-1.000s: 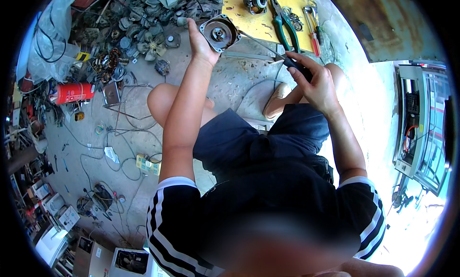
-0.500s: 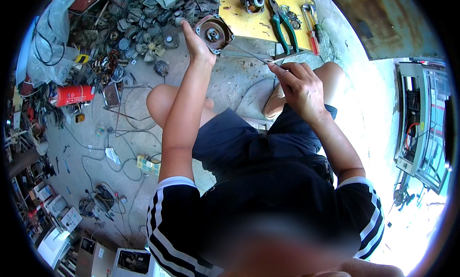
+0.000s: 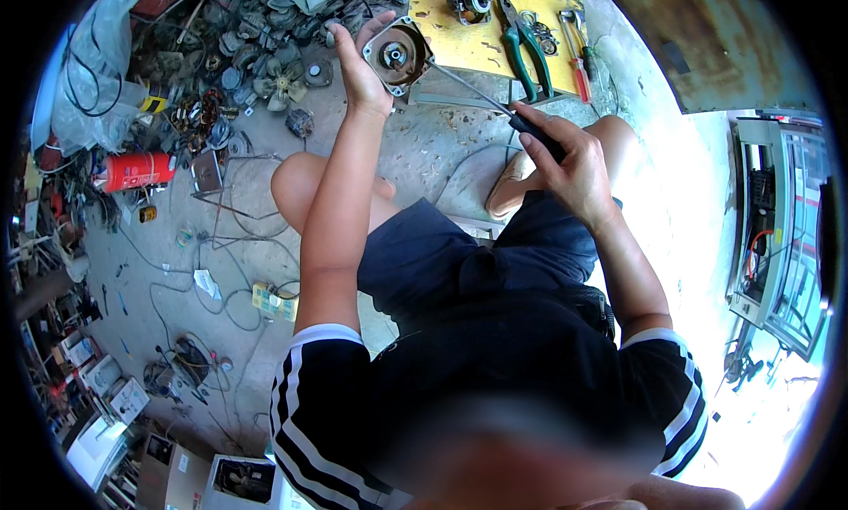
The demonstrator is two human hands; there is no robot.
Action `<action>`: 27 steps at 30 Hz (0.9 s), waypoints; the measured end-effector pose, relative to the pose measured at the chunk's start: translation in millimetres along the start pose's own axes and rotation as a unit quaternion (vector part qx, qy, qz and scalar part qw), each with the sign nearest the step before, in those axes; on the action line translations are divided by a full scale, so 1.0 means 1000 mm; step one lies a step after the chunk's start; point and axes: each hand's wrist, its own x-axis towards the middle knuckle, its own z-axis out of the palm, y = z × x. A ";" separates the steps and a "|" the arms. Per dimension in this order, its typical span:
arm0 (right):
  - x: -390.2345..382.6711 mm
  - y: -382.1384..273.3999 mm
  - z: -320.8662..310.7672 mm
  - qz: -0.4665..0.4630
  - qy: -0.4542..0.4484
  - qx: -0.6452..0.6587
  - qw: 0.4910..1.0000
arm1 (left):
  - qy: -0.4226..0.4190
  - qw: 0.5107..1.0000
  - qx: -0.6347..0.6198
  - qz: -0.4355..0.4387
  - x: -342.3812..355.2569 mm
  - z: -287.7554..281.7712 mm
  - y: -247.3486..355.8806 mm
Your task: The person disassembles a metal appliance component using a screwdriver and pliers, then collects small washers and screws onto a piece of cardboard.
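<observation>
A square-cornered metal motor end cover (image 3: 412,72), its hollow brown inside facing up with a round hub in the middle, rests in my left hand (image 3: 360,79). The fingers are behind it and the thumb stands off to the left. My right hand (image 3: 580,164) is closed around the black handle of a screwdriver (image 3: 541,137), index finger laid along it. The long thin shaft runs up and left, and its tip meets the cover's right corner; whether it presses there I cannot tell.
Beyond my hands stands a yellow-topped table (image 3: 486,58) with a motor core (image 3: 468,1), green-handled pliers (image 3: 523,46), small round parts (image 3: 541,35) and a red-handled screwdriver (image 3: 580,82). Used motor parts (image 3: 274,46) heap at far left, near a red cylinder (image 3: 137,172). Cables (image 3: 221,289) trail across the floor.
My right hand has shifted its grip, so the screwdriver's black handle now shows. The tip has moved up to the cover's right corner. The cover has tilted slightly in my left hand.
</observation>
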 end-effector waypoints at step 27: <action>0.008 0.005 0.008 0.015 0.019 0.028 0.999 | -0.022 0.982 -0.124 -0.143 -0.013 0.024 -0.006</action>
